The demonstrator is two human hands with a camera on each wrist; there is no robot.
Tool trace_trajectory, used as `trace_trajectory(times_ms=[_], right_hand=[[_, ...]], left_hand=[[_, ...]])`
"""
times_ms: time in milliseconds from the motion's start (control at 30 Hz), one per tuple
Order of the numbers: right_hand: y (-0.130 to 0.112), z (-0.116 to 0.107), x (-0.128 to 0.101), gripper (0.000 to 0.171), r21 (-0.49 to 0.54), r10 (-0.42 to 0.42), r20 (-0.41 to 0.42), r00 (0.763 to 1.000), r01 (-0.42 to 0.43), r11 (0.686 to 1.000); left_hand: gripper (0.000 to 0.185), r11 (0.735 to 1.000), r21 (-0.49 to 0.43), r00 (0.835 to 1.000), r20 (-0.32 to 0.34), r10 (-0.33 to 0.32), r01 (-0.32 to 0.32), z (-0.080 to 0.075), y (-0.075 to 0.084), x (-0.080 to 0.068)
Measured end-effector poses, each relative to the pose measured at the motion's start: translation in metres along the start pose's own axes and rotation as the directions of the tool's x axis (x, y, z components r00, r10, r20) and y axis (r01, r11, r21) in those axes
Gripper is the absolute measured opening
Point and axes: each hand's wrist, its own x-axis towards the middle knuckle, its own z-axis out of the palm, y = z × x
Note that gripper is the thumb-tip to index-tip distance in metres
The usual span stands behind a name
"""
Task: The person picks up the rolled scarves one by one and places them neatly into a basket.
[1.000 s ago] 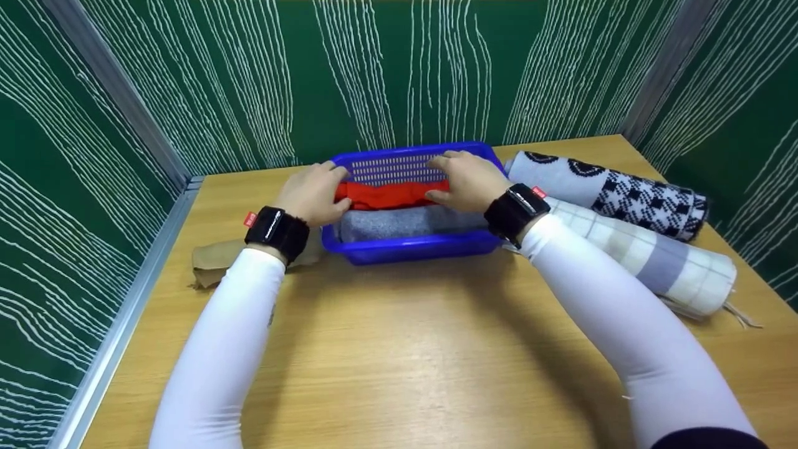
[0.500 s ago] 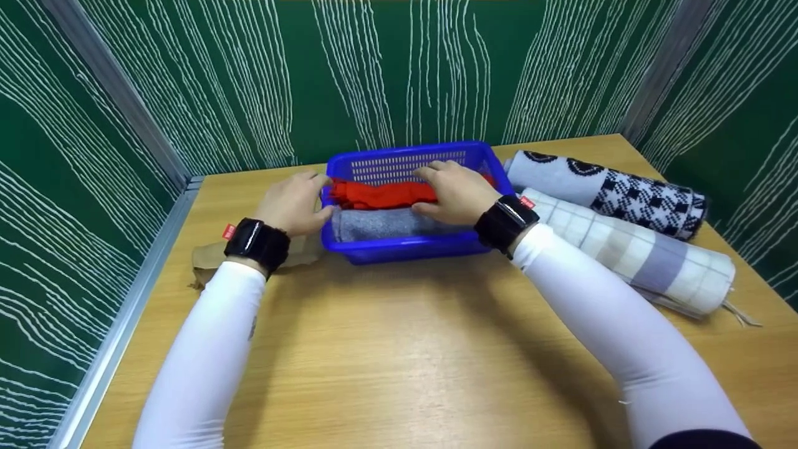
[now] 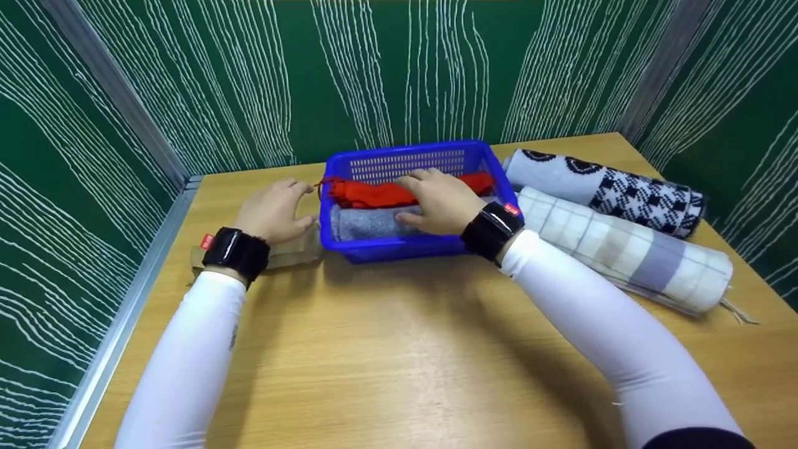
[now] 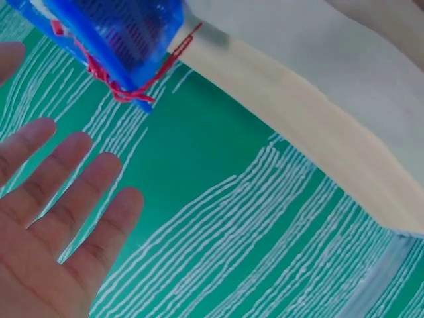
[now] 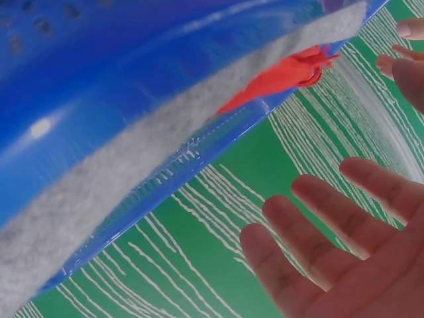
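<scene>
A blue plastic basket (image 3: 399, 251) stands at the back middle of the table, with a rolled red scarf (image 3: 374, 194) and a rolled grey scarf (image 3: 368, 224) lying side by side in it. Red fringe (image 4: 122, 93) hangs over the basket's left end in the left wrist view. My left hand (image 3: 271, 212) hovers just left of the basket, above a rolled tan scarf (image 3: 296, 252), fingers spread and holding nothing. Over the basket is my right hand (image 3: 439, 202), its fingers extended and apart in the right wrist view; it hides part of both scarves.
Right of the basket lie a rolled plaid scarf (image 3: 623, 249) and a rolled black-and-white patterned scarf (image 3: 605, 187). Green walls (image 3: 386, 75) with white lines enclose the wooden table (image 3: 386, 349) at the back and sides.
My left hand has moved left, away from the basket's edge. The right hand has shifted slightly left and toward me, uncovering the red scarf's right end. The basket has barely moved.
</scene>
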Motion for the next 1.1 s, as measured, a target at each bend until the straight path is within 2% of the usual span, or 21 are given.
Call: trace_trajectory(times_ms=[300, 500, 933, 1100], right_hand=[[-0.011, 0.008, -0.001, 0.069, -0.006, -0.026, -0.003, 1.000, 0.026, 1.000], [-0.020, 0.009, -0.001, 0.069, -0.006, -0.028, 0.001, 1.000, 0.028, 1.000], [-0.039, 0.019, 0.001, 0.072, -0.015, -0.086, 0.011, 0.996, 0.086, 0.996], [-0.044, 0.023, 0.002, 0.072, -0.022, -0.112, 0.002, 0.994, 0.112, 0.993]], left_hand=[[0.059, 0.999, -0.001, 0.999, 0.034, -0.032, 0.033, 0.003, -0.013, -0.013], [0.060, 0.998, -0.007, 0.998, 0.035, -0.060, 0.060, 0.005, -0.022, -0.021], [0.061, 0.993, 0.005, 0.988, 0.094, -0.122, 0.122, 0.006, -0.044, -0.038], [0.062, 0.992, 0.009, 0.987, 0.097, -0.125, 0.125, 0.007, -0.052, -0.046]])
